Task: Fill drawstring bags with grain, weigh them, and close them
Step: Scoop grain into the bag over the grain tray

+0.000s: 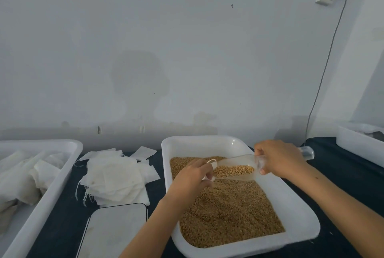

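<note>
A white tray point(299, 214) holds a bed of golden grain point(230, 210). Over it my right hand point(280, 159) grips a clear plastic scoop point(239, 167) loaded with grain, its handle sticking out to the right. The scoop's tip points at a small white drawstring bag point(211, 163), which my left hand point(192, 176) holds at the mouth. Most of the bag is hidden behind my left hand.
A pile of empty white bags point(116, 176) lies left of the grain tray on the dark tabletop. In front of it sits a flat white scale point(116, 230). A white tray point(68, 166) at far left holds filled bags; another white bin point(357, 143) stands at far right.
</note>
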Action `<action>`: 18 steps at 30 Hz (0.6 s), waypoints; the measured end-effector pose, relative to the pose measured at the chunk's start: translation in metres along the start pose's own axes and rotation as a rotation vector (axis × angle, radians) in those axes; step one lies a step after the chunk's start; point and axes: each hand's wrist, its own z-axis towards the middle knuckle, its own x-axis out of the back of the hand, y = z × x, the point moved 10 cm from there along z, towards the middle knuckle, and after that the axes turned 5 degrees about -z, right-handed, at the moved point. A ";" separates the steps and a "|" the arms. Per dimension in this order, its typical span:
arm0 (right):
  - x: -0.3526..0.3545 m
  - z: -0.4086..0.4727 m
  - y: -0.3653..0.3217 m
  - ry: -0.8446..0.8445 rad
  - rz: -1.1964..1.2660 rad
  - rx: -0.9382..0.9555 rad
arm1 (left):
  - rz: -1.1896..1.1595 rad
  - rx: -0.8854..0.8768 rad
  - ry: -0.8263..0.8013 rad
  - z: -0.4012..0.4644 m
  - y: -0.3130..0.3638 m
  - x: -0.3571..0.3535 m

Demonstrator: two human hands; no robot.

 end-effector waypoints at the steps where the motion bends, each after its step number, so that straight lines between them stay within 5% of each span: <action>1: 0.002 0.001 -0.003 -0.004 -0.026 0.013 | -0.014 -0.015 0.008 0.000 0.002 0.001; 18: 0.061 -0.003 -0.080 0.270 -0.418 0.207 | -0.114 0.001 0.039 -0.001 0.004 0.011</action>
